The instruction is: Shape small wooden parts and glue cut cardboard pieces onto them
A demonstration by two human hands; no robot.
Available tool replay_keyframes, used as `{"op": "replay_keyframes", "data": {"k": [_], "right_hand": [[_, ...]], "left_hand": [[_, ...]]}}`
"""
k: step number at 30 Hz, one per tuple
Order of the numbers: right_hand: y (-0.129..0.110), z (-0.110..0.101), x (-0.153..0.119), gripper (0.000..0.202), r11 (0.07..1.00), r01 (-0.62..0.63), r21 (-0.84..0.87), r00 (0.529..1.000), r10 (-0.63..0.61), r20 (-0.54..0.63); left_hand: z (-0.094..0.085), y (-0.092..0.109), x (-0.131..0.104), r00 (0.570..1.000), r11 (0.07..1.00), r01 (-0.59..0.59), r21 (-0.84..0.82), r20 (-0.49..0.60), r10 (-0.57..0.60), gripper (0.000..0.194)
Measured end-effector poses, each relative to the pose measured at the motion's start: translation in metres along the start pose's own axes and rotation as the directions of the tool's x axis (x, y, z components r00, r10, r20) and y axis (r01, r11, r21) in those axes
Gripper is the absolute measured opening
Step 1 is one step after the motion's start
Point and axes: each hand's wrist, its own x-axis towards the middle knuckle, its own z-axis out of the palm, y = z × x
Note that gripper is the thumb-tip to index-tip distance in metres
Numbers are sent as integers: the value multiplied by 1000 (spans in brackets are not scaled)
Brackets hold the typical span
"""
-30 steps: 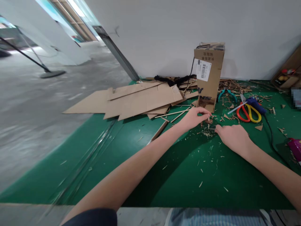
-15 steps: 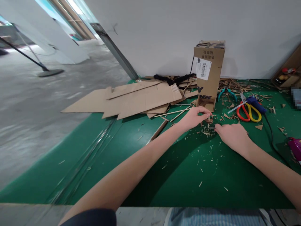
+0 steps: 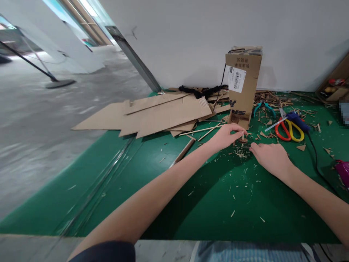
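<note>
My left hand [image 3: 228, 136] is closed in a pinch on a short pale wooden stick [image 3: 243, 135]. A small round brown cardboard disc [image 3: 243, 140] sits around that stick, just below the fingertips. Close on the right, my right hand [image 3: 269, 155] is closed on a thin grey blade [image 3: 246, 147], mostly hidden by the fingers. The blade's tip points left, toward the stick's lower end. Beneath both hands lies a little heap of pale wood shavings [image 3: 240, 154] on the green table [image 3: 207, 203].
Behind my hands stands a tall cardboard box [image 3: 244, 80]. Flat cardboard sheets [image 3: 163, 112] lie to the left, near thin wooden sticks [image 3: 200, 131]. To the right are teal pliers [image 3: 264, 107], red-and-yellow-handled scissors [image 3: 294, 131] and a blue glue gun [image 3: 297, 120] with a cord.
Both hands keep nearly the same place and hold. The right hand's blade shows slightly less clearly, and the whole view has shifted a touch.
</note>
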Motion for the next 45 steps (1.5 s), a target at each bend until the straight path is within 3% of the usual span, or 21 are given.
{"op": "replay_keyframes", "data": {"k": [5,13,20,28,33,38,45], "right_hand": [[-1,0,-1,39,1000,-4,5,1000,4,20],[2,-2,-1,41,999,-14,-30,999,13,-40],[0,-3,0,37,999,36,-2,998,-36,45],[5,0,-2,46,1000,-9,2,992,9,-124],[5,3,2,47,999,-33,7,995,34,-97],[5,3,1,44,1000,16,-6,1000,-16,-20],[3,10,-1,49,999,-37,18,989,39,-140]], "left_hand": [[1,0,0,1000,1000,-6,15,-6,6,22],[1,0,0,1000,1000,5,7,-8,-4,22],[2,-4,1,1000,999,-21,31,-15,21,22],[2,-4,1,1000,1000,22,-4,-21,-22,24],[2,-1,0,998,999,37,13,-42,-36,23],[2,-2,-1,998,999,48,-12,-48,-49,23],[2,-3,0,997,1000,16,-5,-70,-17,19]]}}
